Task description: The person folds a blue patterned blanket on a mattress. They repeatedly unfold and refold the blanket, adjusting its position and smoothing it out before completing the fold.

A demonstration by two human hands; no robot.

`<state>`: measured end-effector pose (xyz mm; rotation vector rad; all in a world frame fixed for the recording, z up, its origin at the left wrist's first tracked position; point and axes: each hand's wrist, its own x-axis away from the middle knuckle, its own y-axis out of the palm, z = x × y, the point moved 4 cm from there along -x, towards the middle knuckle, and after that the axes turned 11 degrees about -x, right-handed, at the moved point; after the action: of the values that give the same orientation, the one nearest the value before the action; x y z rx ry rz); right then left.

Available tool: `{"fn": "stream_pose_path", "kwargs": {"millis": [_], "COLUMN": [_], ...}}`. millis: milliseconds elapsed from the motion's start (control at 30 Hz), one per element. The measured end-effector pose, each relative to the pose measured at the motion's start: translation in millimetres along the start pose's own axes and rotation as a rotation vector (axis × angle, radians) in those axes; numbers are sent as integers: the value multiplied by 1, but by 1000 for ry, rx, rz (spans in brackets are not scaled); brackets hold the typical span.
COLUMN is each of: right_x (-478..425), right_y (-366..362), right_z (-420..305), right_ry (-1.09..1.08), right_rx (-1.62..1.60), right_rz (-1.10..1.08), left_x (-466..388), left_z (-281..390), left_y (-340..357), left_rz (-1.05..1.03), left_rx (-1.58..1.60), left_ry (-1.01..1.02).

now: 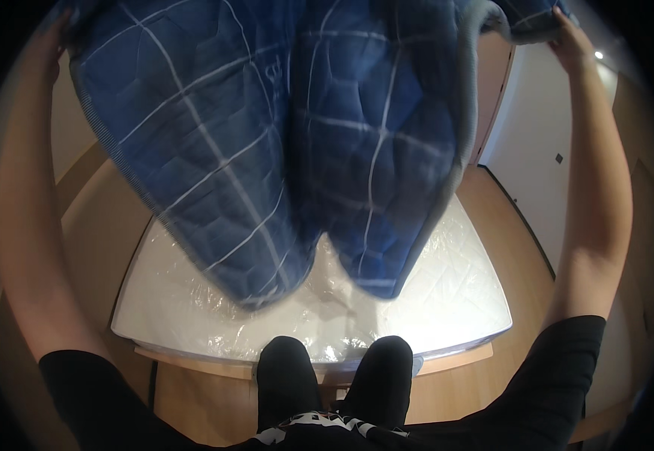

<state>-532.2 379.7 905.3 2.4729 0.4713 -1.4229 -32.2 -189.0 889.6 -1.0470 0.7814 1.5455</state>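
Observation:
A quilted blue pad [214, 141] with a white check pattern hangs spread between my raised arms, folded down its middle. At the upper left, my left hand [59, 42] grips one corner, partly cut off by the dark rim of the view. My right hand [574, 42] pinches the pad's grey bound edge at the upper right. The lower ends of the pad hang in front of a white mattress [451, 299] covered in clear plastic; whether they touch it cannot be told. Part of the mattress is hidden behind the pad.
The mattress rests on a light wooden bed frame [456, 361], close against my knees [284, 366]. A white door or panel [535, 141] stands to the right past a strip of wooden floor [507, 225]. On the left is a wall [76, 124].

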Motion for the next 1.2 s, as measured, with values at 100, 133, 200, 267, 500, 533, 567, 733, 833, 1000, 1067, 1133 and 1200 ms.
{"fn": "stream_pose_path", "kwargs": {"millis": [100, 133, 200, 267, 500, 533, 567, 733, 833, 1000, 1067, 1133, 1200], "right_x": [-2, 29, 95, 175, 524, 590, 664, 952, 954, 893, 870, 769, 564], "right_y": [-26, -16, -6, -15, -209, -233, -263, -260, -150, -93, -96, -146, -103], "right_z": [66, 76, 118, 158, 127, 124, 114, 71, 41, 96, 171, 258, 343], "right_ry": [252, 333, 493, 580, 798, 855, 940, 1893, 1991, 1785, 1854, 1664, 1087], "right_rx": [-331, -280, -215, -7, 299, 355, 419, 89, -354, -1055, -729, -210, 352], "right_rz": [212, 260, 250, -44, 105, 141, 237, 860, 1279, 793, 549, 162, -294], "left_x": [37, 40, 116, 218, 625, 700, 759, 903, 864, 884, 865, 787, 577], "left_z": [-60, -102, -164, -203, -221, -230, -191, -129, -65, -102, -168, -171, -328], "left_y": [26, 28, 38, 45, -158, -199, -210, -264, -232, -204, -159, -53, -24], "left_rz": [30, -59, -229, -416, -802, -697, -1047, -935, -774, -839, -865, -879, -552], "left_rx": [435, 270, 250, 464, 169, 68, 227, 338, 397, 1074, 869, 550, 526], "left_ry": [-330, -312, -529, -807, -1076, -1206, -1227, -1908, -2092, -1735, -1828, -1708, -1174]}}
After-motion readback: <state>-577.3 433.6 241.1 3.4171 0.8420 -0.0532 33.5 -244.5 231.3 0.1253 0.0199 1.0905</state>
